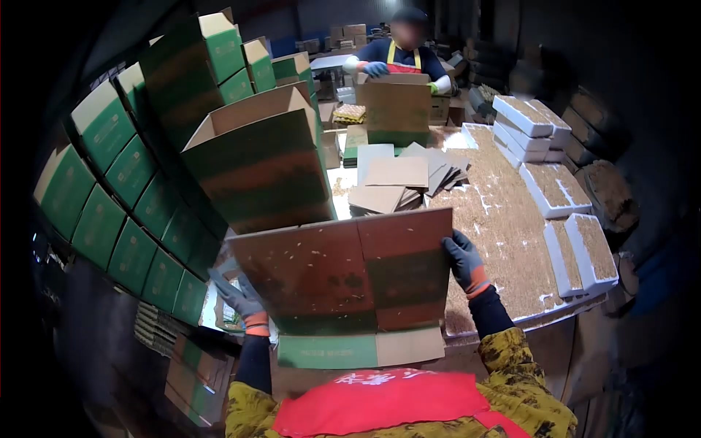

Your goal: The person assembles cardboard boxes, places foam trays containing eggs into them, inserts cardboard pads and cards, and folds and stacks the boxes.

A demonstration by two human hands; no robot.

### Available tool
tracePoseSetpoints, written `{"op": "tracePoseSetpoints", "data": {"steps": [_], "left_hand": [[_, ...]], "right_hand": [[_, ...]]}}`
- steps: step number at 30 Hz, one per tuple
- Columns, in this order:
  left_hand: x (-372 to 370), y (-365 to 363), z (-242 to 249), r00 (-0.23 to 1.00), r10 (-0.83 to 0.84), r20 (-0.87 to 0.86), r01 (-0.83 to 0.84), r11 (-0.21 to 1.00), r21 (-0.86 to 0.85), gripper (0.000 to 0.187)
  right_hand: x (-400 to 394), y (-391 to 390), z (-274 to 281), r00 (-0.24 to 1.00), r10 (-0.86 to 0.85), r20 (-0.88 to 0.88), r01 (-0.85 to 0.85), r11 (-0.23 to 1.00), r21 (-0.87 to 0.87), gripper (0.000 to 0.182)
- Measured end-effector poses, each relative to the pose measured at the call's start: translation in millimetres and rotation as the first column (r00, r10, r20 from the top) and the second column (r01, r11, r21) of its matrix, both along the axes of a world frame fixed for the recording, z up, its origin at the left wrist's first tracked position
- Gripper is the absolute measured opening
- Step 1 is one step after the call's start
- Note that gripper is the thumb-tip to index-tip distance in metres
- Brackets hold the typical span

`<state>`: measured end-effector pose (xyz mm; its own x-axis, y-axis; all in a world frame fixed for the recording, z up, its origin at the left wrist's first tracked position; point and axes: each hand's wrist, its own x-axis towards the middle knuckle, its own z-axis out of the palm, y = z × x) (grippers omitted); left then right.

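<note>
While both gloved hands grip it by its side edges, a flattened green-and-brown carton stands nearly upright in the lower middle of the frame, its printed face turned toward the camera. The left hand is closed around the carton's left edge at lower left of centre, fingers curled behind the board, and the right hand clasps the right edge a little higher, thumb in front and fingers wrapped round the back. Holding it by opposite edges keeps the wide panel flat and steady, I judge; the bottom flaps hang down below the hands, just above the red apron.

Just behind it, upper left of centre, an opened carton sits tilted with its top flaps spread; what is inside cannot be seen. Along the left of the frame a wall of stacked green cartons rises in leaning rows, all closed, probably stacked there to keep the work surface free. A loose heap of flat cardboard sheets lies in the centre on the table, within reach of both workers.

On the right, white foam trays hold a brownish granular filling, some stacked two or three high at upper right. At top centre a co-worker in blue gloves holds another carton upright on the table's far end
</note>
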<state>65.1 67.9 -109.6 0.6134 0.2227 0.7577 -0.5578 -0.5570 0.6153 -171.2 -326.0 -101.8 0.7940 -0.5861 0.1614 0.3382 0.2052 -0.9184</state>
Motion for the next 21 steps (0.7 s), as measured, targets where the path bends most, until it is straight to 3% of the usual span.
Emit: {"op": "tracePoseSetpoints", "data": {"steps": [1,3,5,6,7,8,9,10,11,12,14,15,16,17,19,20,21], "left_hand": [[-4.2,2.4,26.5,0.985,0.014,0.170,-0.037,0.991,0.128,0.057],[-31.7,-1.2,84.4,0.983,-0.074,0.170,-0.024,0.858,0.513,0.045],[-41.3,9.6,117.9,0.974,-0.192,0.116,0.055,0.705,0.707,0.034],[-43.9,13.6,133.1,0.966,-0.244,0.083,0.087,0.613,0.785,0.029],[-46.2,16.0,148.7,0.944,-0.324,0.061,0.152,0.593,0.790,0.016],[-46.5,21.8,161.7,0.903,-0.413,-0.117,0.330,0.495,0.804,0.019],[-43.8,25.7,170.3,0.827,-0.481,-0.292,0.495,0.378,0.782,0.021],[-36.1,25.0,172.8,0.717,-0.553,-0.424,0.640,0.280,0.716,0.022],[-27.9,22.6,172.7,0.576,-0.607,-0.548,0.764,0.162,0.625,0.022],[-21.2,18.2,171.9,0.408,-0.636,-0.655,0.860,0.026,0.510,0.023],[-9.3,0.7,168.1,0.162,-0.583,-0.796,0.975,-0.029,0.219,0.025],[-5.1,-6.2,167.8,0.022,-0.541,-0.841,0.997,-0.054,0.060,0.026],[4.0,-11.8,173.5,0.061,-0.452,-0.890,0.996,-0.024,0.081,0.024],[11.3,-14.1,179.5,0.063,-0.404,-0.913,0.995,-0.043,0.087,0.024],[20.0,-13.2,181.6,0.056,-0.314,-0.948,0.994,-0.075,0.083,0.024],[26.5,-11.9,172.4,0.120,-0.467,-0.876,0.975,-0.110,0.193,0.023],[18.5,-14.2,176.9,0.273,-0.559,-0.783,0.912,-0.108,0.395,0.023]], "right_hand": [[-4.1,-1.4,7.3,1.000,0.022,0.015,-0.020,0.996,-0.089,0.031],[-11.5,-4.7,7.6,0.995,-0.021,-0.095,-0.004,0.967,-0.256,0.031],[-23.5,-10.0,-3.8,0.992,-0.024,-0.124,0.006,0.990,-0.144,0.031],[-30.4,-9.1,0.5,0.981,-0.058,-0.184,0.019,0.978,-0.208,0.034],[-35.3,-7.2,6.1,0.967,-0.095,-0.238,0.026,0.961,-0.276,0.039],[-35.8,8.3,16.5,0.963,-0.251,-0.094,0.188,0.883,-0.430,0.053],[-38.7,31.7,46.8,0.864,-0.498,0.070,0.373,0.541,-0.754,0.065],[-37.6,54.4,80.2,0.781,-0.569,0.257,0.465,0.257,-0.847,0.068],[-28.1,73.7,99.3,0.787,-0.479,0.388,0.559,0.291,-0.777,0.069],[-17.1,96.8,122.9,0.811,-0.402,0.425,0.521,0.167,-0.837,0.069],[16.9,142.5,149.9,0.953,-0.230,0.197,0.211,0.039,-0.977,0.069],[34.2,164.7,134.9,0.965,-0.247,0.091,0.095,0.004,-0.996,0.070],[36.9,184.8,130.8,0.956,-0.292,-0.013,-0.069,-0.182,-0.981,0.069],[35.9,189.6,129.8,0.960,-0.275,0.056,-0.007,-0.222,-0.975,0.066],[27.4,189.8,129.8,0.970,-0.241,-0.035,-0.079,-0.176,-0.981,0.063],[22.3,188.7,123.4,0.978,-0.203,-0.050,-0.088,-0.184,-0.979,0.061],[15.7,188.8,118.7,0.985,-0.173,-0.032,-0.062,-0.173,-0.983,0.059]]}}
